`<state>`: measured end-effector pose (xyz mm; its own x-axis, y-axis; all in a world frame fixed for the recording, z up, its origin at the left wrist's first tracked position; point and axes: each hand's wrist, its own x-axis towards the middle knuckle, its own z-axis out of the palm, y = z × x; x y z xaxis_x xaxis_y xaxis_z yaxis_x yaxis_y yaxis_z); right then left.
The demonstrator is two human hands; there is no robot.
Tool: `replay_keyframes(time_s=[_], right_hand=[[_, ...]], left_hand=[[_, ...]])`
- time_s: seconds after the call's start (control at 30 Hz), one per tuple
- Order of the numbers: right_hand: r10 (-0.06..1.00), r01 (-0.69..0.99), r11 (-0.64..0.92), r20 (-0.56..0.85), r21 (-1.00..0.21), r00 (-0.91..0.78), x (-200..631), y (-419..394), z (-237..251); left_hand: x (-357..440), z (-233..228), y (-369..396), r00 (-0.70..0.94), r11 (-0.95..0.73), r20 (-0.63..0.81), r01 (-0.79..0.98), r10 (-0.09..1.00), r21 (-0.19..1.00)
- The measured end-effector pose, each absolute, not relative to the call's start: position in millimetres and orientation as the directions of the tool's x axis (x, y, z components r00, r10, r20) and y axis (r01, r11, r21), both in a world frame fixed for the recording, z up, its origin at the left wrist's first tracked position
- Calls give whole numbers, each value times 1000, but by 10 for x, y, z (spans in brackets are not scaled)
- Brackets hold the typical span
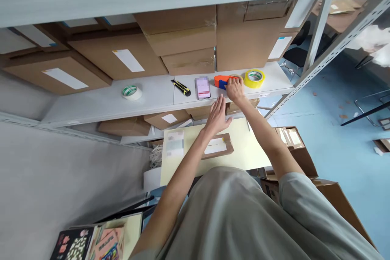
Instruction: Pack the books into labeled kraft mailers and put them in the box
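Observation:
On the grey shelf, my right hand (235,88) is closed around an orange and blue tape dispenser (219,81); part of it is hidden under my fingers. My left hand (218,115) is held just in front of the shelf edge with fingers stretched out, holding nothing. Below it, a small cardboard box (217,146) with a white label lies on the pale yellow table (243,142). A roll of yellow tape (254,78) is right of the dispenser. To its left are a phone (203,88), a yellow and black box cutter (181,87) and a white tape roll (132,92).
Large cardboard boxes (185,36) line the back of the shelf, and more boxes (124,126) sit on the level below. A metal post (335,44) bounds the right side. Open cartons (300,154) stand right of the table. Books (91,243) are stacked at lower left.

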<state>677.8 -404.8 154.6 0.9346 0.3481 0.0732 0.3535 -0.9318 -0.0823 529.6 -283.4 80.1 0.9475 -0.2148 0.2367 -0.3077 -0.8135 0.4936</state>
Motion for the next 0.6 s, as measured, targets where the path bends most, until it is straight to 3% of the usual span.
replay_keyframes(time_s=[0.07,0.13,0.2,0.27,0.4,0.6], right_hand=[[335,344,-937,132,-56,933,6622,-4125,1494],[304,317,-947,159,-60,939,6296,-4250,1366],[270,283,-953,122,-110,955,5829,-4398,1116],[265,261,-947,3,-190,964,5288,-4530,775],[262,166,-942,-331,-290,907,4366,-4614,127],[168,47,-936,-325,-348,931,4151,-4614,-236]], left_hand=[[5010,597,-2694,973,-814,188,-214,-132,540],[4623,334,-2498,993,-802,114,-45,28,595],[4176,54,-2307,967,-753,-12,207,256,624],[3747,-181,-2193,898,-677,-149,412,413,610],[3274,-392,-2300,838,-611,-318,542,443,577],[3408,-341,-2579,764,-615,-335,643,551,457]])
